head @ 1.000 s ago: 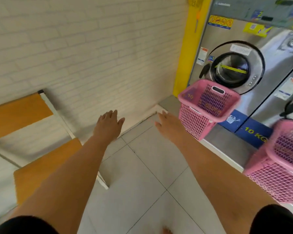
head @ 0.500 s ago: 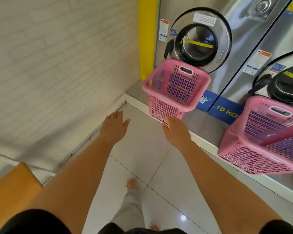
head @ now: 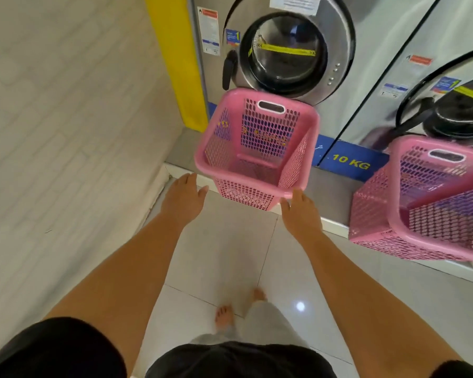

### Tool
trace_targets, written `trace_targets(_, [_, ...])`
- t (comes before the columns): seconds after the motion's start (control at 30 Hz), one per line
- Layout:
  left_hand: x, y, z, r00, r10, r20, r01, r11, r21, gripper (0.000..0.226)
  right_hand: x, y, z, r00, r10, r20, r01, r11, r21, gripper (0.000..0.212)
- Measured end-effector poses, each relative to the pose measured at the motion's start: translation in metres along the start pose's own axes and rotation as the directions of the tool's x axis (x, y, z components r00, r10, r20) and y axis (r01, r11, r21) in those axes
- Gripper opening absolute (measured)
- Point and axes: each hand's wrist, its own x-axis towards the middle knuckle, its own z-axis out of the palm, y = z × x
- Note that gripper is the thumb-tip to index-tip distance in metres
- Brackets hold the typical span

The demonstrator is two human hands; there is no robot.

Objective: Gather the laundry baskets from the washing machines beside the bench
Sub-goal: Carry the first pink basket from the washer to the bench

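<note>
Here the pink basket (head: 257,148) leans against the washer (head: 287,53) on the ledge, between two spread, empty hands: left hand (head: 182,196) just beside its near rim, right hand (head: 301,211) touching its near corner.

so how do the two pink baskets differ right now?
The left basket sits fully in view, centred under the left washer door; the right basket is cut off by the frame edge. Both hands, left hand and right hand, reach for the left one; none nears the right. Both are pink, perforated, tilted, empty.
</note>
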Motion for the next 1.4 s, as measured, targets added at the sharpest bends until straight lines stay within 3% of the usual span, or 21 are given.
trace_targets(0.23, [0.101,0.011,0.005,1.0,0.0,0.02,0.0,1.0,0.019,0.051,0.102,0.012,-0.004,0.993,0.117,-0.014,-0.116,0.989,0.089,0.047])
trace_targets(0.47, [0.183,0.044,0.019,0.992,-0.097,0.078,0.105,0.989,-0.101,0.049,0.181,0.026,-0.005,0.98,0.199,0.023,-0.201,0.975,0.095,0.052])
trace_targets(0.87, [0.293,0.037,0.052,0.973,-0.153,0.176,0.151,0.988,0.023,0.062,0.263,0.049,0.024,0.944,0.329,0.013,-0.327,0.93,0.17,0.072])
trace_targets(1.17, [0.353,0.014,0.077,0.975,-0.178,0.133,0.178,0.984,0.01,0.072,0.3,0.07,0.051,0.946,0.321,-0.043,-0.31,0.935,0.174,0.074])
trace_targets(1.4, [0.365,-0.003,0.082,0.987,-0.113,0.119,0.108,0.993,0.048,0.079,0.305,0.08,0.063,0.951,0.293,-0.102,-0.268,0.941,0.204,0.078])
